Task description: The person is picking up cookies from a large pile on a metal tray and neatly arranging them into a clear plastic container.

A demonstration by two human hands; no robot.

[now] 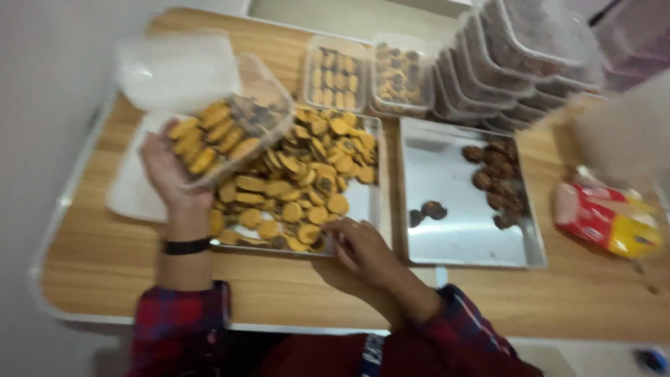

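Head view blurs cookies (pixel 300 181) under right hand (pixel 359 248).

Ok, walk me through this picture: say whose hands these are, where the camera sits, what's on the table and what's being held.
There is no machine here: a camera worn on a person's head looks down at their own two bare hands. The left hand holds up a clear plastic container, tilted and partly filled with yellow cookies. The right hand rests its fingers at the near edge of a metal tray heaped with the same yellow cookies. Beside it, a second metal tray holds a few dark cookies. Further back on the wooden table stand filled containers, and a red and yellow packet lies at the right. The picture is blurred.
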